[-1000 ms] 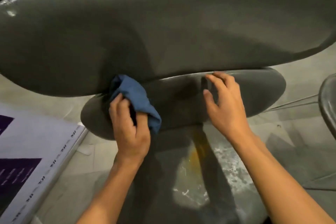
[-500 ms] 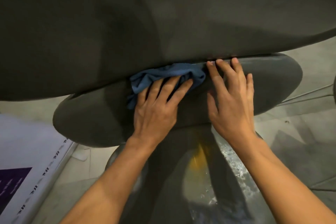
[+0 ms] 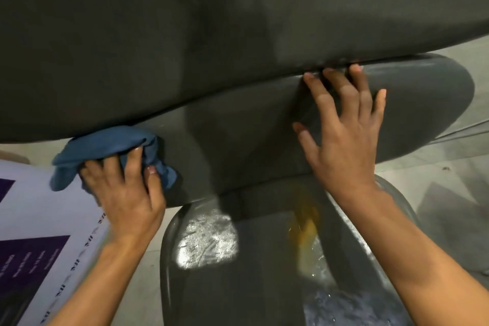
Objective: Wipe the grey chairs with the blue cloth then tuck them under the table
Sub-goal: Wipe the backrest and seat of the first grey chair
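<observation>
A grey chair fills the view: its broad dark backrest [image 3: 238,29] spans the top, and a lower curved grey panel [image 3: 412,103] sits beneath it. The glossy grey seat [image 3: 264,286] lies below, between my arms. My left hand [image 3: 124,193] grips the bunched blue cloth [image 3: 105,145] against the left end of the lower panel, just under the backrest's edge. My right hand [image 3: 344,127] rests flat with spread fingers on the right part of that panel, fingertips at the seam under the backrest.
A white and purple printed board [image 3: 39,233] lies on the floor at the lower left. Pale tiled floor [image 3: 449,193] shows to the right. A yellow-orange reflection [image 3: 304,219] streaks the seat.
My left hand has swept the blue cloth from the middle of the lower panel out to its left end. My right hand stays pressed on the panel.
</observation>
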Demonstrator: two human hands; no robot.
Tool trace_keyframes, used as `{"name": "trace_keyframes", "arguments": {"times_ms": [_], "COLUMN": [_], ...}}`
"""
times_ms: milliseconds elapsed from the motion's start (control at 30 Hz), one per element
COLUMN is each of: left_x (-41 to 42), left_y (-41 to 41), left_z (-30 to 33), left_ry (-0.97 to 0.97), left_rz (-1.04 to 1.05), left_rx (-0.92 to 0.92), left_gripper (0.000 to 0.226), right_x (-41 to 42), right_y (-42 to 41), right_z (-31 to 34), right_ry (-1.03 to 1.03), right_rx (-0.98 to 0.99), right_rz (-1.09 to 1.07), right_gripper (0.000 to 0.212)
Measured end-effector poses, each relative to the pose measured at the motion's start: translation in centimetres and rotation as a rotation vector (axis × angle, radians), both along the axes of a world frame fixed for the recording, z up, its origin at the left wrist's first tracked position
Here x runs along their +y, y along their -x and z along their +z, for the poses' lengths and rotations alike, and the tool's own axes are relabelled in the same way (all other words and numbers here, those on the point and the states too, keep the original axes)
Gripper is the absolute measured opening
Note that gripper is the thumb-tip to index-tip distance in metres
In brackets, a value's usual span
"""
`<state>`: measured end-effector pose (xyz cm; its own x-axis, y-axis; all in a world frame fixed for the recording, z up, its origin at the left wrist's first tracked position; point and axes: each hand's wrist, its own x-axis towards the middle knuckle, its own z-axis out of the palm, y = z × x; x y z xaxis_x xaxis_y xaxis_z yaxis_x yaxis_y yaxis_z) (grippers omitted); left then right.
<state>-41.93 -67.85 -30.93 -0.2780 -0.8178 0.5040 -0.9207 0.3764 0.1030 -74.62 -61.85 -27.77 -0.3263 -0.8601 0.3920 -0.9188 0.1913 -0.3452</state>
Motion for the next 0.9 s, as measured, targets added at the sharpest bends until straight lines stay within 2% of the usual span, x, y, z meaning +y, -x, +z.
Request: {"name": "trace_keyframes", "arguments": {"times_ms": [67,167,267,333,467,533,633,800,900], "left_x": [0.4,0.4,0.2,0.0,-0.5,-0.7,-0.4,-1.3,-0.2], "left_y": [2.9,9.6,17.6,20.9,19.3,15.9,13.9,21.4,26.8], "left_z": [-0.5,-0.6,0.3,1.0,1.4,1.3,1.4,1.9,1.5], "left_ry": [0.032,0.091,0.156,0.142,0.193,0.190,0.099,0.204,0.206], "left_rz": [-0.102,-0.352,-0.447,-0.486,-0.523,-0.472,-0.400,-0.606,-0.626], "left_rx": [-0.014,-0.123,-0.042,0.008,-0.096,-0.143,-0.112,-0.146,-0.147], "left_gripper": [0.044,0.062,0.070,0.070,0.061,0.056,0.057,0.063,0.068], "right_x": [0.1,0.4,0.7,1.1,2.7,3.4,3.7,4.1,4.6], "right_y": [-0.2,0.0,1.5,2.9,6.8,8.5,9.7,11.6,13.6], "right_z": [0.0,0.6,1.8,2.0,1.4,1.1,1.0,1.7,1.9], "right_ry": [0.010,0.008,0.046,0.094,0.066,0.075,0.127,0.124,0.154], "right_rx": [-0.009,0.000,0.006,-0.042,-0.120,-0.187,-0.250,-0.302,-0.446], "right_rz": [-0.014,0.000,0.024,-0.036,-0.207,-0.211,-0.201,-0.156,-0.117], "right_gripper": [0.078,0.076,0.063,0.057,0.061,0.064,0.063,0.052,0.045]}}
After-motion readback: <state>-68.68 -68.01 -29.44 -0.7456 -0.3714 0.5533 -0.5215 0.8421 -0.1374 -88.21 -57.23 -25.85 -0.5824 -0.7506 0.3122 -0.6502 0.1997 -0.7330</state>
